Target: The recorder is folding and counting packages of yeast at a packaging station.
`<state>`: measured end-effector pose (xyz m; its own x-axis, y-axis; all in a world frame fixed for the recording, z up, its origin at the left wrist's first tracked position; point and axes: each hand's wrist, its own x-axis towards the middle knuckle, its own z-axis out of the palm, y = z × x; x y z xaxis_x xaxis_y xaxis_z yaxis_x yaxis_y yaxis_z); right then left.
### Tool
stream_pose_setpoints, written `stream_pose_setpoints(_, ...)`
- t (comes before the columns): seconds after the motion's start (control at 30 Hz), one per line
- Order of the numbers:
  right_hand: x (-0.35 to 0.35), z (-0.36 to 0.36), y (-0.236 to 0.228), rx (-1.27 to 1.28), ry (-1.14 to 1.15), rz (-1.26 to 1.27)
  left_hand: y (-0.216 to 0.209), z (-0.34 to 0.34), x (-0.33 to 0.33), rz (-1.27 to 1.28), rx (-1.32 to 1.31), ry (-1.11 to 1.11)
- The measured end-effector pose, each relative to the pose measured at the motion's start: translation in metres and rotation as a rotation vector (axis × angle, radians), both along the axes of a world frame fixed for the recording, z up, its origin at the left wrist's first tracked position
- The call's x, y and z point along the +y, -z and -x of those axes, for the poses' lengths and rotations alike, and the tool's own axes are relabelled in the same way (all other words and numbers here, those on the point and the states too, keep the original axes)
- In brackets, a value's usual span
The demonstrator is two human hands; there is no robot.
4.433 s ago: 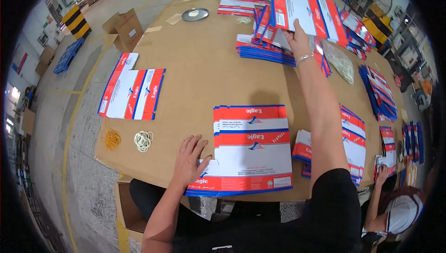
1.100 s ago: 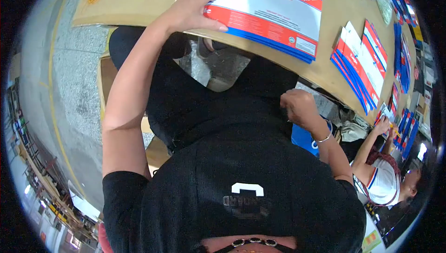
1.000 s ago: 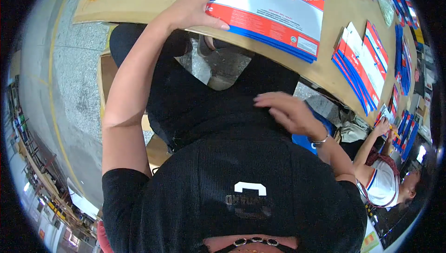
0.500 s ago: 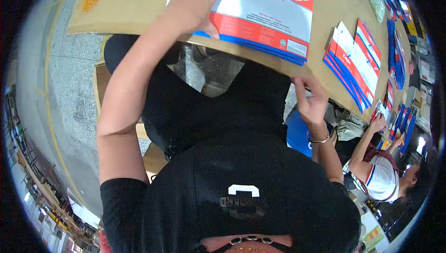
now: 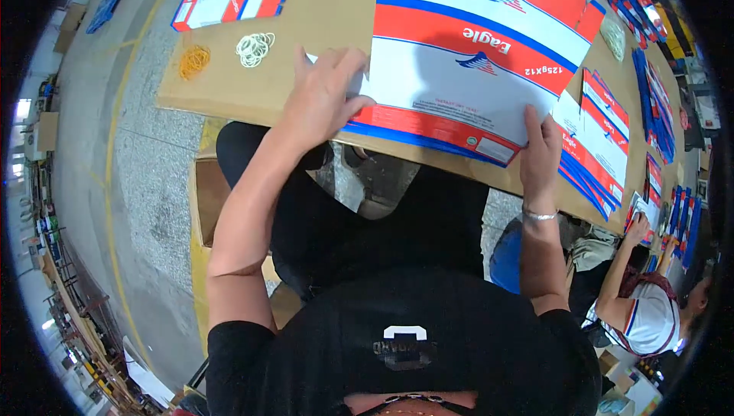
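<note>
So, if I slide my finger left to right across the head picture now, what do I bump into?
Blue pallet → orange bands → white bands → left hand on the flat carton → right hand pinching its near right corner → another person's hand.

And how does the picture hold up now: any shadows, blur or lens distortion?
Head view, centre: a soft shadow across the top flat carton; left hand and right hand reasonably sharp. Head view, edges: lines on the floor bow at left, a black fisheye border closes in, and background details look soft.
</note>
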<state>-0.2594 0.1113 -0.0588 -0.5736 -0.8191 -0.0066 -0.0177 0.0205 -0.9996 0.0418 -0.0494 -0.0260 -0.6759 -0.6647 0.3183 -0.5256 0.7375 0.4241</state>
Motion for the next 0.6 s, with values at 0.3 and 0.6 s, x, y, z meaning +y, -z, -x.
stream_pose_setpoints(0.3,0.033,-0.044,-0.027,0.393,0.105,0.230,-0.017,-0.009,0.002,0.024,0.157,-0.028)
stream_pose_setpoints(0.6,0.040,-0.050,-0.040,0.486,0.131,0.287,-0.029,-0.003,0.009,-0.107,0.114,-0.180)
